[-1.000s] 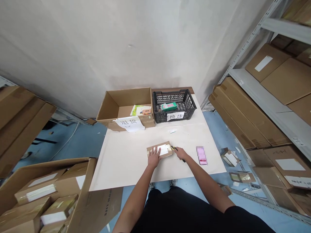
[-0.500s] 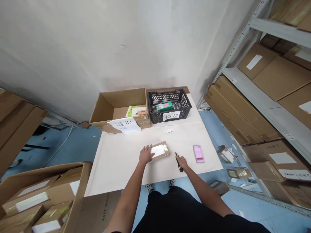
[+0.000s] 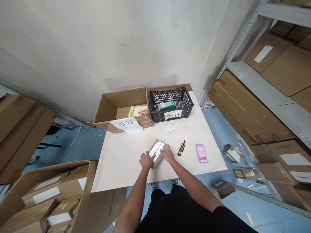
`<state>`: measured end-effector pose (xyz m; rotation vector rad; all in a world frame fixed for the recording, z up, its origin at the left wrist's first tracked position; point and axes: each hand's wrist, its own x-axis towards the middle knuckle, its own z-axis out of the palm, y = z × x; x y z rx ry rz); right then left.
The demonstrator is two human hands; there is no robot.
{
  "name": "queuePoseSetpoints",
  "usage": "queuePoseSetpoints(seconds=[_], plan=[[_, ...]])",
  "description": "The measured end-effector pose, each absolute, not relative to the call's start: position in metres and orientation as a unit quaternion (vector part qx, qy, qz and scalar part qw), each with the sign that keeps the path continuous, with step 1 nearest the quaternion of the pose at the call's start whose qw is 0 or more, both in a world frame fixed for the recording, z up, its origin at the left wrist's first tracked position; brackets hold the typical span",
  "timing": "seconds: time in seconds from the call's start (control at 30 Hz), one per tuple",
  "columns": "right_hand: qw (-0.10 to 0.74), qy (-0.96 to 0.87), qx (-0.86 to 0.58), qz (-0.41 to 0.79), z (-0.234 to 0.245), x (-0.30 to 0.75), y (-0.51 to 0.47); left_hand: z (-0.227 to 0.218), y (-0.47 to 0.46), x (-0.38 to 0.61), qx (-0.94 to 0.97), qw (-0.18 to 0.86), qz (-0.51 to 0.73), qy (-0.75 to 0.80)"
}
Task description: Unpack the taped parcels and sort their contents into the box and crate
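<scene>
A small cardboard box (image 3: 156,146) with a white label sits on the white-covered table (image 3: 121,158), turned at a slant and gripped from both sides. My left hand (image 3: 146,160) is closed on its left side, the thumb over the top. On the right side my right hand (image 3: 167,153) grips the box, with fingers partly hidden. A slit line runs along the label. To the right of my right hand lies a yellow and black utility knife (image 3: 181,148), untouched. Farther right is a blurred pink item (image 3: 201,153).
At the table's back stand an open carton (image 3: 122,94) holding flat packs and a black plastic basket (image 3: 171,108) with a green box (image 3: 166,105). A large carton of parcels (image 3: 89,181) stands at the left. Shelves with boxes (image 3: 262,77) line the right side.
My right hand has put the utility knife down on the table and moved left onto the cardboard box. The box has been turned to a steeper slant between both hands.
</scene>
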<state>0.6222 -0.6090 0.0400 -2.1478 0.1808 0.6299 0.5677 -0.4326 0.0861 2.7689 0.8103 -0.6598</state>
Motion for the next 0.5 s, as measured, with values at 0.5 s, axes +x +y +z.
queuePoseSetpoints(seconds=[0.5], plan=[[0.383, -0.032, -0.889, 0.250, 0.056, 0.637, -0.572, 0.088, -0.386, 0.537, 0.902, 0.286, -0.133, 0.294]])
